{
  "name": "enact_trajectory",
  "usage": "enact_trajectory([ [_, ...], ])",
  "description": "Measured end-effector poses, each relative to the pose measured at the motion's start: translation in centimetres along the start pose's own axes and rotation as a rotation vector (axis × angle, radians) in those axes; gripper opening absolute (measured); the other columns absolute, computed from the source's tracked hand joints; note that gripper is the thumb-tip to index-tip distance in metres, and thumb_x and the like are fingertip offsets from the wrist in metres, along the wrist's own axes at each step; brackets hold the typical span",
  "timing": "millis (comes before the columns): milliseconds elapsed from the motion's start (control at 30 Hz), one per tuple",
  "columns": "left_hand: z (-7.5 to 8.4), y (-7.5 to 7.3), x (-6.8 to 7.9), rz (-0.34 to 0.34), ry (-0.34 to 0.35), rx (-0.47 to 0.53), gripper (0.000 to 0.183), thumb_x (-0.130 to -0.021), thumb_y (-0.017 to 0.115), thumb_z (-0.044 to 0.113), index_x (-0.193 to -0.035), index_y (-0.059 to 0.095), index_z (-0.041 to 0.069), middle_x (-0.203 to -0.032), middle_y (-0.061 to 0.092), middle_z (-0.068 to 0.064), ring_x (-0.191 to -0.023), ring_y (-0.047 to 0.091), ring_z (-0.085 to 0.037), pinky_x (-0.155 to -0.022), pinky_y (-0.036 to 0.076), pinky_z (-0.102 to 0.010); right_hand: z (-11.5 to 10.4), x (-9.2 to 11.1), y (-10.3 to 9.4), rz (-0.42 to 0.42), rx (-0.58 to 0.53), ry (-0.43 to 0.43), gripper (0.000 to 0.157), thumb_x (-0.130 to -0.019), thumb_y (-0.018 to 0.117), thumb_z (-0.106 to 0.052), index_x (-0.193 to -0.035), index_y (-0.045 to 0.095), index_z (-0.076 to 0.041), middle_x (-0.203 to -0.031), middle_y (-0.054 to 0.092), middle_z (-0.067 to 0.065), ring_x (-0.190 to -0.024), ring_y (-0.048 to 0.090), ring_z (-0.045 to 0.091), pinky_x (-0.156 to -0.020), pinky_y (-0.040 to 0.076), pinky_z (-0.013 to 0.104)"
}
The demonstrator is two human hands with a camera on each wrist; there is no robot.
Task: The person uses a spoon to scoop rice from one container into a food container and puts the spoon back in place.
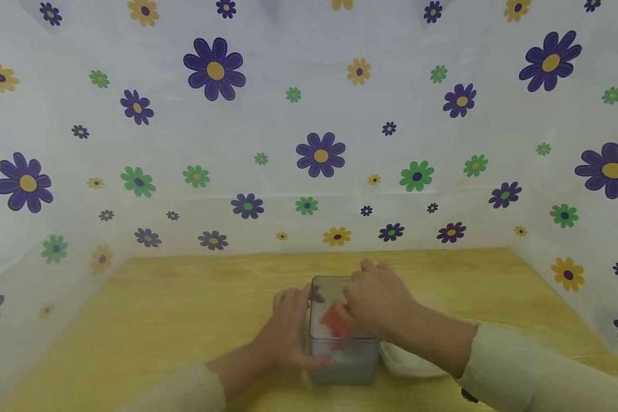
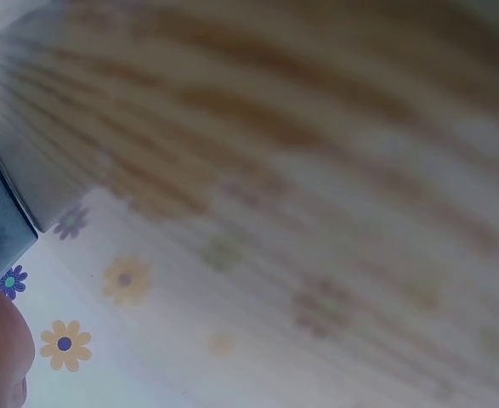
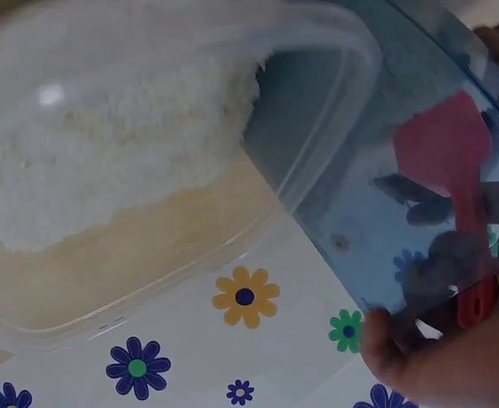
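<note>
A clear square-sided container (image 1: 342, 366) stands upright on the table. My left hand (image 1: 284, 335) grips its left side, with the thumb across the front; a fingertip (image 2: 1, 340) shows at the edge of the left wrist view. Above the container's right rim, my right hand (image 1: 378, 298) holds a red spatula (image 1: 336, 320) by its handle, the blade down inside. Through the clear wall, the right wrist view shows the flat red blade (image 3: 445, 144). What lies on the container's bottom is hard to make out.
Just right of the container sits a low clear plastic tub (image 1: 414, 366) with white rice-like grains (image 3: 121, 161) in it, partly under my right forearm. The wooden-patterned tabletop (image 1: 185, 309) meets a flower-printed sheet (image 1: 268, 114) at the back and sides. A small dark object (image 1: 469, 395) lies near my right sleeve.
</note>
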State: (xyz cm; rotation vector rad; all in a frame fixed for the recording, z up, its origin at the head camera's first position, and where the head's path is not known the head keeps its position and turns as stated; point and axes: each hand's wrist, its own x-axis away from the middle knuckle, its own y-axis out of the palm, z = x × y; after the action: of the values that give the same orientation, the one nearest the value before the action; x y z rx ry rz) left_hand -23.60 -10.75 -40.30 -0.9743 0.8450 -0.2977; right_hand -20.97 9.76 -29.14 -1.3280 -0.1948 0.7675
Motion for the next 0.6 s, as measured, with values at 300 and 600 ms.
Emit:
enact_trajectory([
  [300,0.0,-0.5,-0.7,0.024,0.049,0.023,0.107,-0.06,0.058,0.081,-0.137,0.033,0.012,-0.116,0.048,0.007,-0.099,0.038,-0.009,-0.094,0.024,-0.045,-0.2,0.0,1.2,-0.126,-0.18,0.048,0.047,-0.09,0.048,-0.046,-0.052,0.052,-0.019,-0.063,0.047,-0.006,-0.071,0.039,0.017,-0.066,0.031,0.035],
  [600,0.4,-0.7,-0.5,0.096,0.094,0.054,0.103,-0.064,0.056,0.08,-0.133,0.037,0.006,-0.112,0.052,0.0,-0.098,0.042,-0.011,-0.09,0.026,-0.043,-0.5,-0.1,2.0,-0.088,-0.229,0.154,0.054,-0.084,0.051,-0.049,-0.041,0.042,-0.018,-0.048,0.041,-0.007,-0.069,0.039,0.014,-0.069,0.033,0.037],
])
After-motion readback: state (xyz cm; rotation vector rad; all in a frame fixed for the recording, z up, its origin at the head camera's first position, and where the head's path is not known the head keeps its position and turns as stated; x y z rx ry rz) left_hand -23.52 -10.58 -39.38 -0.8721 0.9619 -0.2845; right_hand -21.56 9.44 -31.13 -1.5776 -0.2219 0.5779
